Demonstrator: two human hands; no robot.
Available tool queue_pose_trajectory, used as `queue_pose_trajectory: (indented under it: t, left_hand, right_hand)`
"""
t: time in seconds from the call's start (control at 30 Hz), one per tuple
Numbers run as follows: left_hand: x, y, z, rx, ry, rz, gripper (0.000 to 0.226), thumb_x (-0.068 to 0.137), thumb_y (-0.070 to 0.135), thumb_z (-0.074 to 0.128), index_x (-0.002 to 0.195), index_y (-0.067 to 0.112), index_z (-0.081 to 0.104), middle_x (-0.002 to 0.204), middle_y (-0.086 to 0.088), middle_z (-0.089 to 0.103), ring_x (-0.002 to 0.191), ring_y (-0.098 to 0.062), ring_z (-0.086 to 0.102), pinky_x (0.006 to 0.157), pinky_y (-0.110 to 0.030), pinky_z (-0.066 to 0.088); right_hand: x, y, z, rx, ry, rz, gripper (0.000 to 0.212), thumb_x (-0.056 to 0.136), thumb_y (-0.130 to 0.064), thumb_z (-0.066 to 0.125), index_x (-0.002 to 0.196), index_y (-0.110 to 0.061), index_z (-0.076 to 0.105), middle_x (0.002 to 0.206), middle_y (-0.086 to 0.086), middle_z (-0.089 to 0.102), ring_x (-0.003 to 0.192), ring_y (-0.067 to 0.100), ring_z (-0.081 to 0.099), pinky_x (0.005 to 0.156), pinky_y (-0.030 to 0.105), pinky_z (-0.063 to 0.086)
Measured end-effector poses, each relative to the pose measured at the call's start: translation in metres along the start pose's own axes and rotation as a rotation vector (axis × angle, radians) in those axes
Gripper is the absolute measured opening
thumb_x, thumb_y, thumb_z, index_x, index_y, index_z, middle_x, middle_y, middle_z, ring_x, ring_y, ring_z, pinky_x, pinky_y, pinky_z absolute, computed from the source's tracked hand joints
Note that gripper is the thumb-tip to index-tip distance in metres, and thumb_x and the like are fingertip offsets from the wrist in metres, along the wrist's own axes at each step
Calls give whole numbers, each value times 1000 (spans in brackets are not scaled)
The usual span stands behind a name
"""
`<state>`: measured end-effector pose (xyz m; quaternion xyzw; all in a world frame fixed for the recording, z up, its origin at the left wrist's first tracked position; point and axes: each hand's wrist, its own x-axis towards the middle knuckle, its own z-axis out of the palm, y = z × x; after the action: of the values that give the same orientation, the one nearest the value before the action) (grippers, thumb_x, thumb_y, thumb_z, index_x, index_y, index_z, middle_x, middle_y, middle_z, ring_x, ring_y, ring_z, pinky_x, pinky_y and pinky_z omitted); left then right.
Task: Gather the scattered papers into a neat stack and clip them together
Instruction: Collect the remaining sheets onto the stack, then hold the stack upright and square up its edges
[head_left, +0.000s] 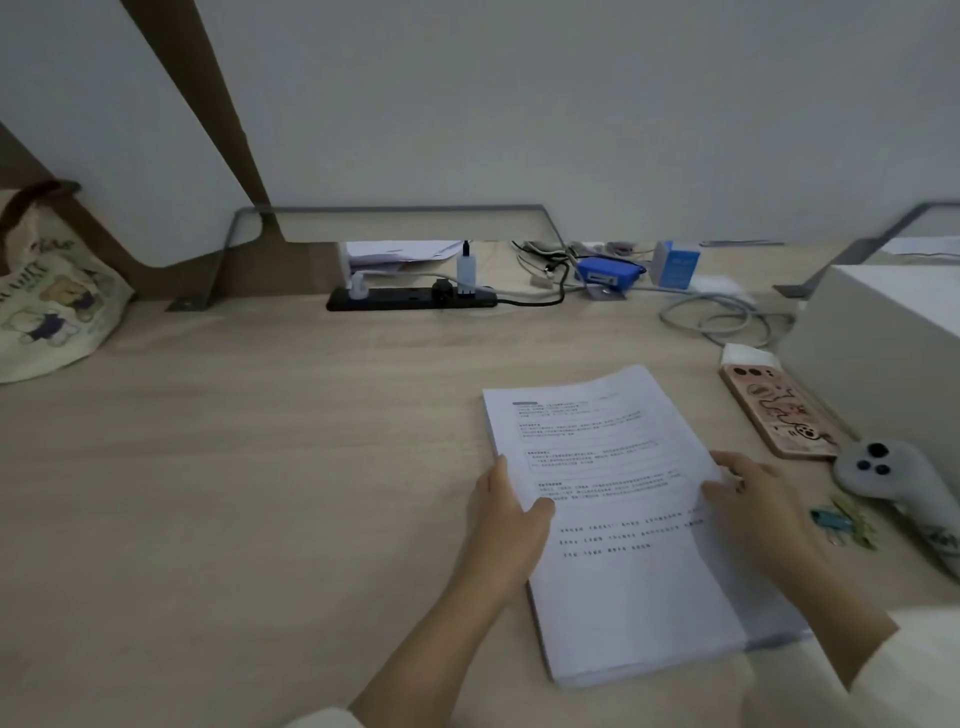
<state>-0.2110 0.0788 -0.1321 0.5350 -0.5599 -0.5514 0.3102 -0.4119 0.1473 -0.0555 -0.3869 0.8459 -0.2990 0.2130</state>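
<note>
Two-handed grip on the papers (623, 571) near the front-right edge of the bench (260, 467): left hand (511, 525) thumb on top, right hand (753, 499) seemingly pinching the opposite side; clips (844, 522) nearby.

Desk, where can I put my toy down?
The left half of the desk is bare, between the tote bag, the power strip and the paper stack. Right of the stack it is crowded: phone, controller, clips.
</note>
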Motion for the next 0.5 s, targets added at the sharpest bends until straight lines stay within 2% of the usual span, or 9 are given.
queue_pose_trajectory:
  t: [0.07, 0.17, 0.23, 0.3, 0.37, 0.43, 0.5]
  left_hand:
    - [-7, 11, 3, -34, -8, -9, 70, 60, 41, 52, 129, 32, 44, 134, 8, 53, 123, -13, 51, 103, -44, 44]
    - [-24, 38, -1, -29, -43, 20, 52, 64, 35, 51, 116, 34, 52, 127, 11, 56, 116, -11, 55, 101, -43, 45]
    - [-30, 45, -8, 1, -46, 31, 40, 77, 26, 52, 117, 29, 48, 125, 16, 48, 118, -10, 50, 105, -40, 41]
    - [-29, 42, -22, 16, -10, 27, 53, 79, 27, 53, 131, 23, 42, 132, 17, 42, 123, -10, 46, 108, -39, 38]
    - [-29, 38, -45, 0, 54, -2, 60, 71, 35, 54, 129, 22, 46, 135, 9, 50, 123, -13, 50, 105, -41, 41]
    - [-30, 36, -71, -32, 104, -13, 31, 80, 20, 53, 110, 20, 57, 118, 4, 62, 110, -14, 59, 98, -37, 47]
    - [-32, 33, -95, -78, 173, -23, 21, 86, 5, 49, 99, 19, 59, 105, 4, 65, 98, -16, 63, 88, -34, 48]
  right_hand:
    - [5, 2, 1, -56, -14, 61, 50, 90, -11, 49, 139, -13, 40, 140, 21, 40, 126, 38, 40, 103, 46, 34]
    - [10, -6, 0, 66, -92, 115, 51, 90, -6, 50, 139, -3, 37, 140, 18, 44, 117, 34, 46, 92, 38, 36]
    - [10, -13, -3, 201, -133, 173, 48, 89, -2, 51, 136, 3, 40, 139, 24, 44, 121, 38, 45, 95, 40, 36]
    - [8, -21, -2, 325, -176, 220, 41, 87, 1, 53, 126, 12, 47, 135, 33, 45, 124, 46, 42, 105, 49, 32]
    - [3, -30, 9, 378, -222, 239, 32, 86, 0, 54, 114, 16, 53, 130, 37, 46, 123, 50, 42, 108, 53, 30]
    - [-2, -41, 26, 396, -279, 238, 31, 85, -2, 55, 111, 15, 55, 117, 35, 57, 110, 49, 53, 104, 54, 36]
    - [-7, -56, 44, 391, -374, 212, 30, 85, -3, 55, 108, 16, 59, 97, 26, 63, 87, 38, 58, 83, 48, 47]
